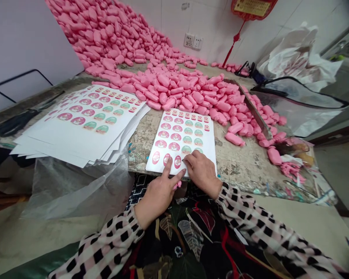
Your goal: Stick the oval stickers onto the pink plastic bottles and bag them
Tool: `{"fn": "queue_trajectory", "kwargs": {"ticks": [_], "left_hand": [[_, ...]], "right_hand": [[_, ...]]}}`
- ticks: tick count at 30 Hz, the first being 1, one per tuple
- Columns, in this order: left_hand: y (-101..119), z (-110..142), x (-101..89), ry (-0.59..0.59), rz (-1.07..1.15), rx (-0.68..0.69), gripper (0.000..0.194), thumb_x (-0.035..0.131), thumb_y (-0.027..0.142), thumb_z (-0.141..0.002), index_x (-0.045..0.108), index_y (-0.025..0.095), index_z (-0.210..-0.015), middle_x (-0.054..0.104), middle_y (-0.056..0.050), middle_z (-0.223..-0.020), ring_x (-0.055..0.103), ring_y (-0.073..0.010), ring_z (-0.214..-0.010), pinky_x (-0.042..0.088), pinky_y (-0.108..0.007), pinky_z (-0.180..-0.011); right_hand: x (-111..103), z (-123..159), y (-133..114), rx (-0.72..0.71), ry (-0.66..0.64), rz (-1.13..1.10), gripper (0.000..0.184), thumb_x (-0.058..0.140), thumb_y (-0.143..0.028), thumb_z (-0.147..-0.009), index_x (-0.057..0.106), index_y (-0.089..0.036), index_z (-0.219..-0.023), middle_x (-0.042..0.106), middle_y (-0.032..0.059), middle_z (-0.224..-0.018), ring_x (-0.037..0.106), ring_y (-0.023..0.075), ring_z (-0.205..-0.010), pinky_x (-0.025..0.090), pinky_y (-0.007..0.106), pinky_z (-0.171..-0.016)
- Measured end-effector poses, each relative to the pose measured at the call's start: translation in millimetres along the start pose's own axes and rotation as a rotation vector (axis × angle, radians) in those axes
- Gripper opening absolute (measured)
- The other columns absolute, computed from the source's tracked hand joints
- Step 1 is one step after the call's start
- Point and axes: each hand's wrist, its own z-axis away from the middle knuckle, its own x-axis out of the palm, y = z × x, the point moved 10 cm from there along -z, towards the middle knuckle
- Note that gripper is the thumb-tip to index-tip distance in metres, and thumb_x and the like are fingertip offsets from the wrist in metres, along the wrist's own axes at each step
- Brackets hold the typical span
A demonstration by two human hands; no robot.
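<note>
A white sheet of stickers (180, 133) lies on the worktable close to me, printed with rows of pink and green labels. My left hand (159, 190) rests at its near edge, index finger and thumb stretched over the bottom row of oval stickers. Its other fingers are curled round a small pink bottle (178, 185), of which only an end shows. My right hand (202, 170) is bent over the sheet's lower right, fingertips pinched at the edge of a sticker (184, 160) mostly hidden under them.
Small pink bottles (189, 91) are heaped behind the sheet and up the left wall. A stack of sticker sheets (75, 131) lies left, beside black scissors (20, 120). A wooden strip (256, 110) and clear plastic bag (302, 100) are at right.
</note>
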Motion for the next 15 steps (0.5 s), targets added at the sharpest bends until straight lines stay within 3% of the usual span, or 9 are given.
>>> {"fn": "queue_trajectory", "kwargs": {"ticks": [6, 15], "left_hand": [[2, 0, -0.1, 0.030, -0.014, 0.004, 0.058, 0.041, 0.023, -0.087, 0.022, 0.043, -0.138, -0.010, -0.009, -0.151, 0.061, -0.0280, -0.096, 0.051, -0.037, -0.068], [3, -1, 2.8, 0.032, -0.018, 0.008, 0.063, 0.042, 0.024, -0.087, 0.014, 0.045, -0.139, -0.011, -0.012, -0.150, 0.063, -0.0263, -0.091, 0.052, -0.035, -0.065]], "right_hand": [[1, 3, -1, -0.019, -0.015, -0.056, 0.025, 0.036, -0.029, -0.092, 0.060, -0.023, -0.094, 0.054, 0.0064, -0.090, 0.051, 0.0188, -0.084, 0.034, 0.027, -0.063], [7, 11, 8, 0.115, 0.070, -0.326, 0.024, 0.038, -0.030, -0.091, 0.060, -0.022, -0.092, 0.056, 0.0038, -0.090, 0.054, 0.0154, -0.085, 0.037, 0.025, -0.070]]}}
